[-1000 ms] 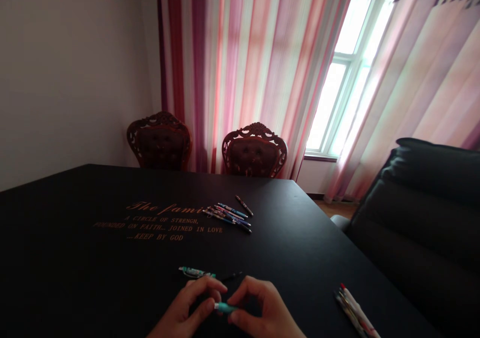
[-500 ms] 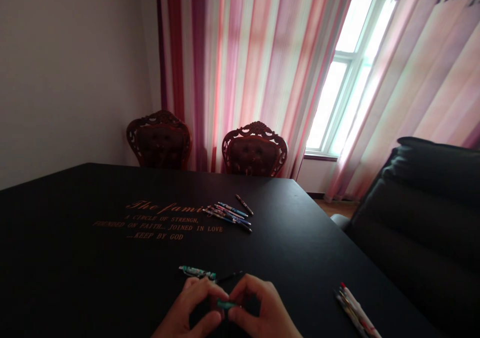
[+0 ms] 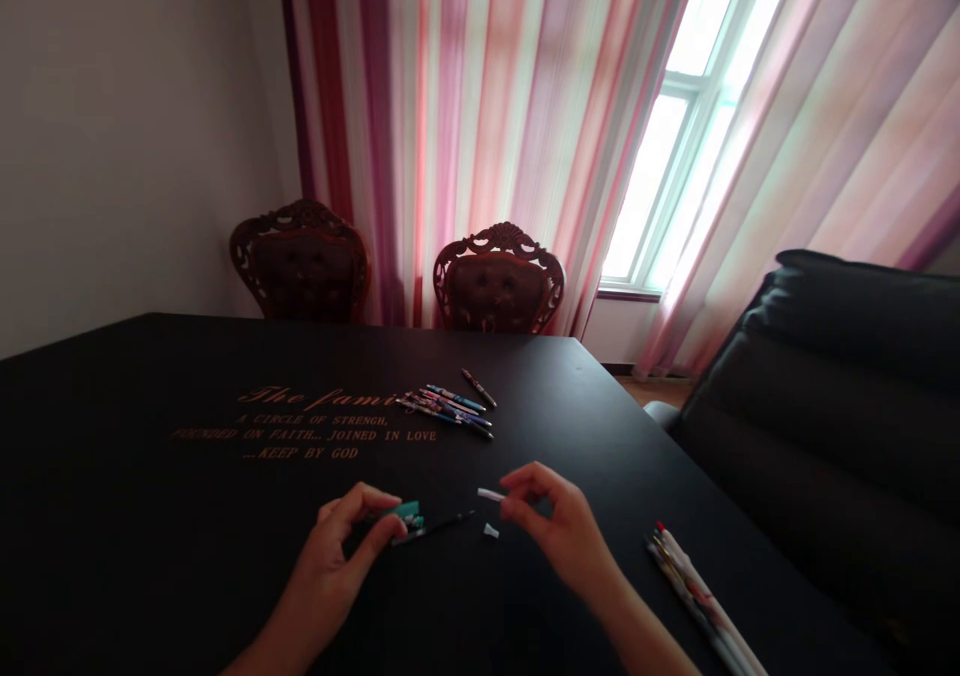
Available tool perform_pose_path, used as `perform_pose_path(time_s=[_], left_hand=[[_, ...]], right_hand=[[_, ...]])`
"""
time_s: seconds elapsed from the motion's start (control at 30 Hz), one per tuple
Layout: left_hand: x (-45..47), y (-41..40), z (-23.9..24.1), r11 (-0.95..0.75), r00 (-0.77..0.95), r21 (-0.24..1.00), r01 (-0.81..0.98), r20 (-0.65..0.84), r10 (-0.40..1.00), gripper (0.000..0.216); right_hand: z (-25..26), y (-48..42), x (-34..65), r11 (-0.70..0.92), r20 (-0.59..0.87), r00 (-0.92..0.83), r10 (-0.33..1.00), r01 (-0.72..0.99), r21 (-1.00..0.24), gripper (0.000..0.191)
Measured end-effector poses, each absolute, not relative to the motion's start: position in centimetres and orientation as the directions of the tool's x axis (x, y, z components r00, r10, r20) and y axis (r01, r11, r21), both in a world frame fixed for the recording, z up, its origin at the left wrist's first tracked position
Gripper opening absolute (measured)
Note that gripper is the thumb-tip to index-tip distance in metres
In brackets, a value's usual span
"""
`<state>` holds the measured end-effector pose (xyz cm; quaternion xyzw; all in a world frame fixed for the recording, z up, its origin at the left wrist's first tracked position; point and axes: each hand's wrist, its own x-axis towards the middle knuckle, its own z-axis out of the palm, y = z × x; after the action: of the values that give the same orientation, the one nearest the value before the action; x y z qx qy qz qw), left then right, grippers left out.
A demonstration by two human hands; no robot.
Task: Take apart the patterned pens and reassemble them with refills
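Note:
My left hand [image 3: 346,539] pinches a short teal pen part [image 3: 407,509] just above the black table [image 3: 150,516]. A patterned pen barrel [image 3: 411,522] and a thin dark refill [image 3: 442,525] lie right beside its fingertips. My right hand [image 3: 550,521] pinches a small white piece [image 3: 491,495] a short way to the right. Another tiny white piece [image 3: 490,531] lies on the table between the two hands.
Several patterned pens [image 3: 448,409] lie in a loose pile mid-table beside orange lettering [image 3: 307,434]. More pens [image 3: 701,596] lie near the right edge. Two carved chairs [image 3: 499,278] stand behind the table, a dark padded chair [image 3: 840,406] to the right.
My hands were together on one teal pen part; they have moved apart and forward. The left keeps the teal piece, the right now holds a white piece. The camera tilted down.

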<state>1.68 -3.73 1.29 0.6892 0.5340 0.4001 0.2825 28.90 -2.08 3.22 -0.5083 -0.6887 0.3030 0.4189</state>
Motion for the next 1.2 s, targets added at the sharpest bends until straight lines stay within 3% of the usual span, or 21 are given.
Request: perform_pose_path(time_s=[0.07,0.17,0.33,0.53,0.73,0.9,1.0,1.2], left_hand=[[1.6,-3.5,1.2,-0.283,0.112,0.782,0.556,0.267,0.957,0.021],[1.9,-3.7,0.8,-0.402,0.262,0.662,0.633,0.306,0.915,0.013],[2.5,-4.0,0.9,-0.504,0.427,0.511,0.697,0.269,0.863,0.019],[1.4,-2.9,0.9,-0.466,0.348,0.455,0.759,0.321,0.881,0.022],[-0.1,-1.5,0.2,-0.385,0.272,0.408,0.828,0.308,0.912,0.022],[-0.3,-1.0,0.1,-0.319,0.252,0.45,0.834,0.203,0.946,0.018],[-0.3,-0.7,0.1,-0.279,0.211,0.545,0.791,0.186,0.96,0.013],[-0.5,-0.5,0.7,-0.317,0.26,0.825,0.468,0.214,0.942,0.013]], right_hand=[[2.9,-1.1,30.2,0.31,0.323,-0.075,0.943,0.546,-0.779,0.016],[2.1,-0.4,31.0,0.313,0.365,-0.071,0.928,0.679,-0.664,0.012],[1.4,-0.8,30.3,0.347,0.357,-0.152,0.922,0.735,-0.582,0.018],[0.9,-1.0,30.2,0.325,0.275,-0.2,0.94,0.764,-0.557,0.008],[0.6,-0.9,30.4,0.314,0.205,-0.239,0.949,0.779,-0.543,0.021],[1.1,-1.0,30.0,0.315,0.187,-0.254,0.949,0.755,-0.575,0.014],[1.4,-1.1,29.8,0.3,0.2,-0.225,0.954,0.764,-0.571,0.01],[1.6,-1.0,29.7,0.312,0.272,-0.185,0.944,0.77,-0.557,0.01]])
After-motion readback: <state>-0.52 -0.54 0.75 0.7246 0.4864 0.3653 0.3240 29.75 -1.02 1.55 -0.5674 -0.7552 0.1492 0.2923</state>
